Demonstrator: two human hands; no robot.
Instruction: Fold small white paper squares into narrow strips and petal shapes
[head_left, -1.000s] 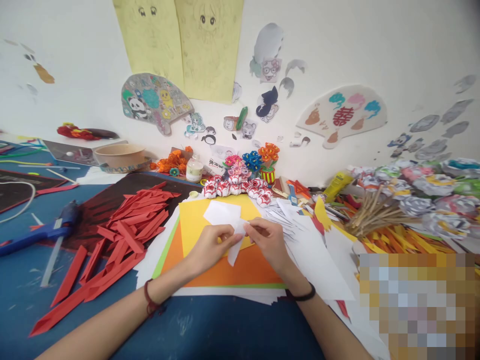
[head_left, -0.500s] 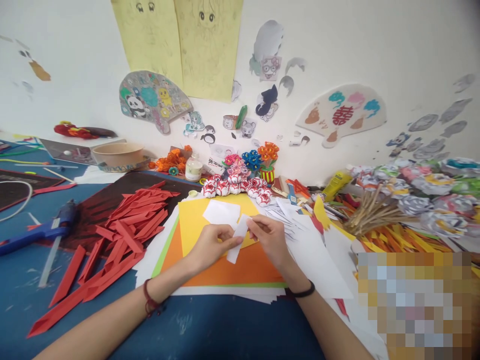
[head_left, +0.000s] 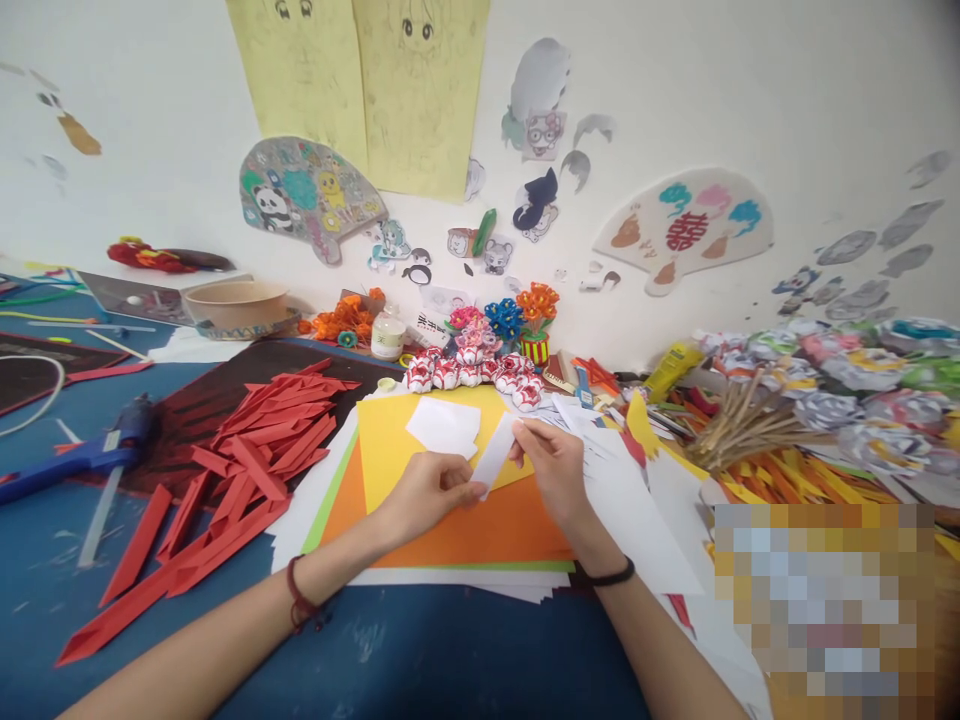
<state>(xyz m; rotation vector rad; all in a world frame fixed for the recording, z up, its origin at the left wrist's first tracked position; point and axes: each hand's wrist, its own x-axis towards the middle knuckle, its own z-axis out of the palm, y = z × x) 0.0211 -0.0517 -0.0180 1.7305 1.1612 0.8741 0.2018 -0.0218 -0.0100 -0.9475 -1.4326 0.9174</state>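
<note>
A narrow white paper strip (head_left: 495, 455) slants between my two hands, above a stack of coloured sheets. My left hand (head_left: 431, 492) pinches its lower end between thumb and finger. At the upper end, the fingertips of my right hand (head_left: 551, 465) hold the strip. Beneath lie a yellow sheet (head_left: 390, 430) and an orange sheet (head_left: 450, 545), with green and white paper showing at their edges. Just beyond my left hand, a white paper piece (head_left: 442, 425) with angled corners rests on the yellow sheet.
Folded red paper strips (head_left: 262, 450) are heaped at left, near a blue glue gun (head_left: 112, 450). Red-and-white paper flowers (head_left: 472, 370) line the back. White sheets (head_left: 637, 520), wooden sticks (head_left: 735, 420) and bundled paper flowers (head_left: 862, 370) lie at right.
My right hand has moved slightly right with the upper end of the strip. More of the strip now shows between my hands, and my left hand has shifted only a little.
</note>
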